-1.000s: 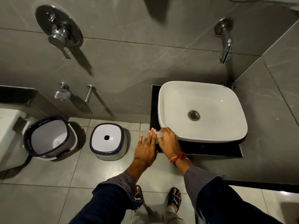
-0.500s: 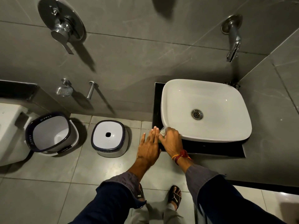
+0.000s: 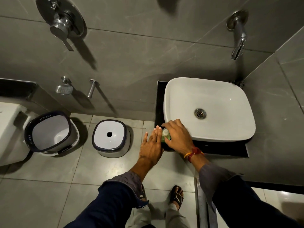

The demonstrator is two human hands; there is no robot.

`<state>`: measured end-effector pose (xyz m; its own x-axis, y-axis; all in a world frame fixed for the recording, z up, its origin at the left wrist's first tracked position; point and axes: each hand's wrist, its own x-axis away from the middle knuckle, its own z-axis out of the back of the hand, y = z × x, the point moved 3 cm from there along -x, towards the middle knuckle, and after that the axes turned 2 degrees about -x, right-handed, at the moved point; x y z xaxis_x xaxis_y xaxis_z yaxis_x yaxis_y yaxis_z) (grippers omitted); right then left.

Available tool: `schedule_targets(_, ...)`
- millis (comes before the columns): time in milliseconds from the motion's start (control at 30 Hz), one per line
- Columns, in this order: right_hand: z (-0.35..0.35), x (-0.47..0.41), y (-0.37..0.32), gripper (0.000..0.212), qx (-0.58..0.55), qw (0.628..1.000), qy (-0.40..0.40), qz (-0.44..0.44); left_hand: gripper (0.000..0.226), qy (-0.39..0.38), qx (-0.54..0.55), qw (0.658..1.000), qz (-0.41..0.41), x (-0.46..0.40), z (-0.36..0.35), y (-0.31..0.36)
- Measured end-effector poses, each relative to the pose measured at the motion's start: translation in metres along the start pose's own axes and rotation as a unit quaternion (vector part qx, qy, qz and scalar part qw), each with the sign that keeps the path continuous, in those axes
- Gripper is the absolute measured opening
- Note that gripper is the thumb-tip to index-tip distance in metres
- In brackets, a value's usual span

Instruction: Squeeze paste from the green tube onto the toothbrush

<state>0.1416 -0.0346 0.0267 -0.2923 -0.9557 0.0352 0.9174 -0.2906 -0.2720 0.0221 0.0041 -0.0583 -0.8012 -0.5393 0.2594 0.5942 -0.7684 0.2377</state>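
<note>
Judging progress, I rate the task barely begun: my right hand [image 3: 178,137] curls its fingers around the green tube [image 3: 165,135] on the black counter [image 3: 213,148] near the sink [image 3: 230,129]. My left hand [image 3: 152,145] lies flat beside it, fingers pressed together; no toothbrush is visible, and all squeezing remains.

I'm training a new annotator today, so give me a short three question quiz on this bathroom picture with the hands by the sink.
1. True or false: the toothbrush is visible in a hand.
2. Which hand closes around the green tube: A left, B right?
3. Fill in: the left hand is flat with its fingers ____.

Key:
1. False; no toothbrush shows.
2. B; the right hand grips it at the front left corner of the white sink, on the black counter.
3. Extended, beside the tube.
</note>
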Motion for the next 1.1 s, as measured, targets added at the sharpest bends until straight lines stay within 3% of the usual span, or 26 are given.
schedule_targets(67, -0.003, -0.006, 0.000, 0.033, 0.033, 0.998, -0.055, 0.020, 0.085, 0.004, 0.006, 1.000, 0.000, 0.001, 0.000, 0.000)
schedule_targets(167, -0.005, -0.011, 0.001, 0.027, 0.032, 0.997, -0.067, 0.006, 0.085, 0.008, 0.012, 1.000, 0.002, 0.001, 0.002, 0.000)
schedule_targets(433, -0.015, -0.012, -0.012, 0.027, 0.114, 0.988, -0.069, -0.075, 0.082, -0.004, 0.006, 1.000, 0.006, 0.002, 0.003, 0.003)
schedule_targets(633, -0.017, -0.008, -0.013, 0.028, 0.058, 0.994, -0.069, -0.059, 0.081, 0.006, 0.005, 1.000, -0.001, 0.004, 0.003, 0.003)
schedule_targets(900, -0.019, -0.008, -0.019, 0.026, 0.119, 0.984, -0.082, -0.104, 0.083, -0.001, 0.008, 1.000, 0.006, 0.000, -0.002, 0.002)
schedule_targets(1033, -0.019, -0.003, -0.017, 0.031, 0.036, 0.988, -0.052, -0.144, 0.082, -0.003, 0.007, 1.000, 0.002, 0.002, -0.003, 0.003)
schedule_targets(1100, -0.021, 0.000, -0.012, 0.030, -0.003, 0.991, -0.049, -0.123, 0.082, 0.002, 0.003, 1.000, 0.001, 0.002, -0.001, 0.002)
